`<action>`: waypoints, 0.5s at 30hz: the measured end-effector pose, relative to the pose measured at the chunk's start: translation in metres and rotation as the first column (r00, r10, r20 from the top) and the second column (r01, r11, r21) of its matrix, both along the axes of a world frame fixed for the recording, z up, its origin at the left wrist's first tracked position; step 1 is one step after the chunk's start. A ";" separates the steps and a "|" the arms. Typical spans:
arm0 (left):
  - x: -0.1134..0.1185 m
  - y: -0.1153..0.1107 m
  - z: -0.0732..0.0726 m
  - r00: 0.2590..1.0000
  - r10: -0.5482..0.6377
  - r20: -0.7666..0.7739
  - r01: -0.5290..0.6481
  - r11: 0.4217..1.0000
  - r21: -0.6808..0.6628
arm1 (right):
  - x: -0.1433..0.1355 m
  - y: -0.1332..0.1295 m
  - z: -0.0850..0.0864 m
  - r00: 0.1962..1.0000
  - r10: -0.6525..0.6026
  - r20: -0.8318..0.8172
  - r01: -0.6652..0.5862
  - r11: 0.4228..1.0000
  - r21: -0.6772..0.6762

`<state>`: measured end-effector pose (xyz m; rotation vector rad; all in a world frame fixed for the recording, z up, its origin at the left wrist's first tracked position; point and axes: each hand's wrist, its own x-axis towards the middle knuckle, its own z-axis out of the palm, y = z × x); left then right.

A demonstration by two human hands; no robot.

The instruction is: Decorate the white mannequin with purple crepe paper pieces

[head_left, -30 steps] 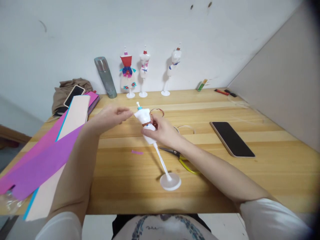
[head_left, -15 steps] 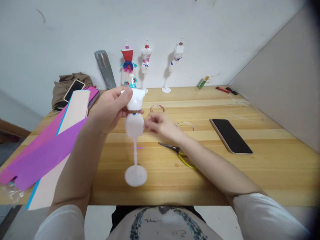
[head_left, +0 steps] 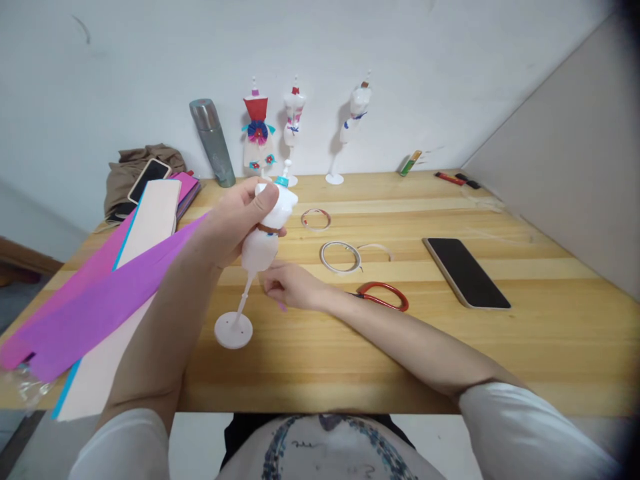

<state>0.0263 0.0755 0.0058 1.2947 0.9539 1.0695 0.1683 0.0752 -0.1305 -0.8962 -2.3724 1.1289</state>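
Note:
My left hand [head_left: 245, 217] grips a small white mannequin [head_left: 260, 250] by its torso, tilted, with its round base toward me. The mannequin has a teal band at the neck and a brown band at the waist. My right hand [head_left: 284, 285] is down at the wooden table [head_left: 320, 373], its fingers closed beside a small purple strip [head_left: 282, 307]; whether they pinch anything is too small to tell. Red-handled scissors [head_left: 384, 297] lie partly under my right forearm. Behind it rest a white tape ring [head_left: 341, 257] and a patterned ring [head_left: 316, 219].
Several mannequins, one in a red top [head_left: 256, 110], stand along the wall. A grey bottle [head_left: 213, 143] leans at the back left. Purple paper [head_left: 105, 303] and white paper [head_left: 150, 207] cover the left side. A large black phone [head_left: 467, 273] lies on the right.
The mannequin has tilted, its base swinging left. My right hand has moved from beside its hip down and left to the tabletop, uncovering the white tape ring.

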 end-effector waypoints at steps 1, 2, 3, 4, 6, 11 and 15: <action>-0.001 0.002 -0.001 1.000 0.005 0.012 -0.005 1.000 -0.002 | 0.004 0.003 0.004 0.997 -0.026 -0.067 0.019 0.994 -0.104; -0.002 0.004 -0.003 1.000 0.011 0.027 -0.010 1.000 -0.006 | 0.009 0.007 0.008 0.990 -0.054 -0.127 0.026 0.976 -0.216; -0.002 0.007 -0.005 0.999 0.019 0.044 -0.018 1.000 -0.010 | 0.014 0.011 0.013 0.977 -0.096 -0.190 0.029 0.945 -0.326; -0.003 0.010 -0.007 0.998 0.030 0.063 -0.029 0.999 -0.017 | 0.020 0.015 0.019 0.954 -0.156 -0.257 0.039 0.911 -0.410; -0.005 0.018 -0.013 0.993 0.053 0.104 -0.050 0.998 -0.040 | 0.032 0.023 0.030 0.892 -0.280 -0.355 0.059 0.851 -0.522; -0.004 0.037 -0.030 0.972 0.130 0.195 -0.114 0.990 -0.088 | 0.052 0.037 0.052 0.779 -0.433 -0.454 0.104 0.803 -0.587; -0.002 0.041 -0.039 0.971 0.135 0.196 -0.125 0.990 -0.061 | 0.061 0.037 0.065 0.715 -0.507 -0.481 0.185 0.801 -0.569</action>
